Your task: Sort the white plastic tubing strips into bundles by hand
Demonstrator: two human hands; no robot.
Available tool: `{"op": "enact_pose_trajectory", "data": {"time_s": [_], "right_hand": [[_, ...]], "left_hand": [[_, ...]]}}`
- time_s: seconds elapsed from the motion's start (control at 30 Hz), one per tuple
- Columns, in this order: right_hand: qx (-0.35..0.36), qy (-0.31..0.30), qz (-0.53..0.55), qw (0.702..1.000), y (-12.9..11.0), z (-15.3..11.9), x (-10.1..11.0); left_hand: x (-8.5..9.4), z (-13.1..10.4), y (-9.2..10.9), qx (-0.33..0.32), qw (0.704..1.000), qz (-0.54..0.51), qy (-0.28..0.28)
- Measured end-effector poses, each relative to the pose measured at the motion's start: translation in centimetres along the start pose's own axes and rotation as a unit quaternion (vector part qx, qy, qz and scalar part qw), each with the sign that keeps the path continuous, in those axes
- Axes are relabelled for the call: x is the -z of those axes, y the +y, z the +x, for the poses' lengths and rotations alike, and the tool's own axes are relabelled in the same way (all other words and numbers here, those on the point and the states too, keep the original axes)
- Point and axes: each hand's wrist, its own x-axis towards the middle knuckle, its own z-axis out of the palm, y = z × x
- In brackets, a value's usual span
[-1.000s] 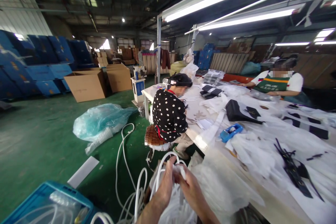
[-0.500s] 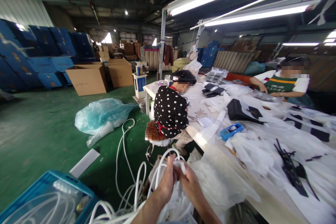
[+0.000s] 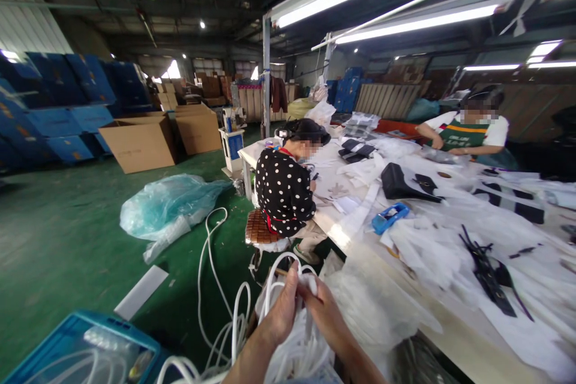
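My left hand (image 3: pixel 284 306) and my right hand (image 3: pixel 324 306) meet at the bottom middle, both closed on white tubing (image 3: pixel 270 281). Their fingertips press together around it, and part of the grip is hidden behind the thumbs. A length of the tube arches up just beyond the left hand. More loops and coils of it lie below and to the left, trailing onto the green floor. Crumpled translucent plastic sheeting (image 3: pixel 373 306) sits to the right of my right hand.
A blue crate (image 3: pixel 85 318) holding tubing stands at the lower left. A co-worker in polka dots (image 3: pixel 283 192) sits ahead at a table (image 3: pixel 463 342) strewn with white sheets, a black bag (image 3: pixel 400 183) and a blue tape dispenser (image 3: pixel 389 218). Another person (image 3: pixel 468 135) works across it.
The view has turned slightly right, so the surroundings appear shifted left. Both hands stay together on the tubing, with barely any movement.
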Motion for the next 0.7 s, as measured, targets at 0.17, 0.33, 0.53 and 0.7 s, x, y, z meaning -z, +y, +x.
{"op": "enact_pose_trajectory", "data": {"time_s": [0.17, 0.33, 0.53, 0.7], "right_hand": [[-0.085, 0.084, 0.159, 0.980, -1.2, 0.8, 1.9], [-0.055, 0.116, 0.239, 0.962, -2.0, 1.6, 2.7], [-0.070, 0.135, 0.265, 0.952, -2.2, 1.7, 2.7], [-0.079, 0.082, 0.290, 0.950, -2.7, 1.7, 2.6]], "left_hand": [[-0.2, -0.2, 1.4, -0.044, 0.984, 0.170, -0.043], [-0.3, -0.9, 1.2, -0.082, 0.944, 0.317, -0.037], [-0.8, -1.3, 0.6, -0.137, 0.888, 0.440, -0.003], [-0.8, -1.0, 0.2, -0.188, 0.881, 0.433, 0.036]]}}
